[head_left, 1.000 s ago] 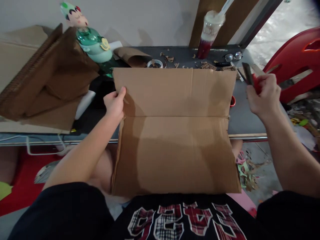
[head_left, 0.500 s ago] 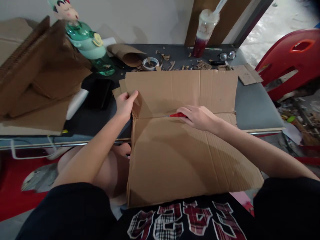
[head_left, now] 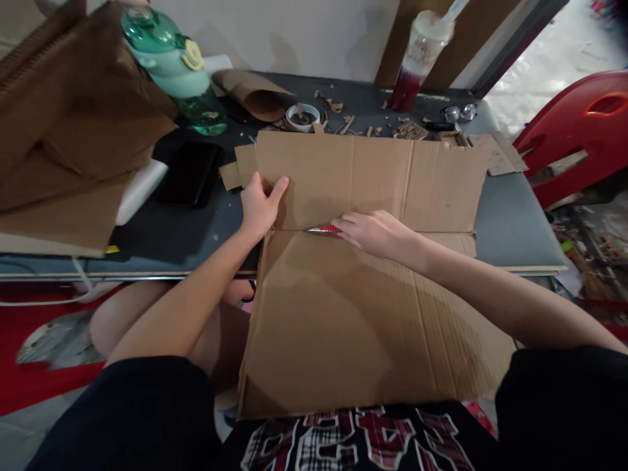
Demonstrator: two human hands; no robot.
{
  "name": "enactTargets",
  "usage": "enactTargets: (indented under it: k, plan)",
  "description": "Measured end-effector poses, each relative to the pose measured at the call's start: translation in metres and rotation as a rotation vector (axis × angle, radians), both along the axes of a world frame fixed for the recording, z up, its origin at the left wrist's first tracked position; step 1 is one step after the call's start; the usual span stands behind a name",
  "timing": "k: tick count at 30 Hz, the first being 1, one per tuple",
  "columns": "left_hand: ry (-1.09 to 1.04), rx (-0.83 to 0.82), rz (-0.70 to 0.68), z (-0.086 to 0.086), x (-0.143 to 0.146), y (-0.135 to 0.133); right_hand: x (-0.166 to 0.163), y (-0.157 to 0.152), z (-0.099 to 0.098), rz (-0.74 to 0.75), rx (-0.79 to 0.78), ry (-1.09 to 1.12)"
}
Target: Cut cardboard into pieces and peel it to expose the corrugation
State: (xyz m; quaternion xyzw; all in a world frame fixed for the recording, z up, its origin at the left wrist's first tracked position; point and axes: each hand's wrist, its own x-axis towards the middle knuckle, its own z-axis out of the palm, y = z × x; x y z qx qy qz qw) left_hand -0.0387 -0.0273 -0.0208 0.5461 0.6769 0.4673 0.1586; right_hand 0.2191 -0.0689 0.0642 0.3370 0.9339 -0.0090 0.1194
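A large cardboard sheet (head_left: pixel 338 320) lies partly on the table and partly over my lap, with a crease running across it. My left hand (head_left: pixel 261 204) grips the sheet's left edge just above the crease, thumb on top and fingers mostly hidden. In my right hand (head_left: pixel 373 234) is a red utility knife (head_left: pixel 330 229), mostly covered by the fingers. Its blade points left and lies along the crease, near the middle of the sheet.
Beyond the sheet are a tape roll (head_left: pixel 303 118), cardboard scraps, glasses (head_left: pixel 460 113) and a drink cup (head_left: pixel 420 62). On the left stand a green bottle (head_left: pixel 196 98), a black phone (head_left: pixel 191 173) and folded cardboard (head_left: pixel 73 150). A red chair (head_left: pixel 583 131) is at right.
My right hand has drawn the knife a little leftward along the crease, and more of the blade shows. My left hand still holds the left edge. The view has shifted slightly.
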Motion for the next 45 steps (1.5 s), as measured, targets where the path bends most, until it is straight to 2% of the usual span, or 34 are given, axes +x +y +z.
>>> enactTargets:
  k: [7, 11, 21, 29, 41, 45]
  plan:
    - [0.033, 0.030, -0.069, -0.005, -0.005, 0.002, 0.001, 0.004, 0.006, 0.052, -0.023, -0.059]
    - [0.073, 0.040, -0.075, -0.010, -0.008, 0.004, 0.018, 0.008, 0.004, 0.072, -0.009, -0.017]
    - [0.079, 0.087, -0.106, -0.015, -0.012, 0.008, 0.085, 0.019, -0.006, 0.016, -0.048, 0.076]
    - [0.095, 0.036, -0.065, -0.012, -0.010, 0.006, 0.139, 0.021, -0.004, 0.016, -0.048, 0.138]
    - [0.065, -0.005, -0.018, -0.004, -0.004, 0.002, 0.236, 0.022, -0.005, -0.156, -0.136, 0.251]
    - [0.064, -0.006, -0.019, -0.003, -0.004, 0.002, 0.264, 0.024, -0.007, -0.207, -0.052, 0.266]
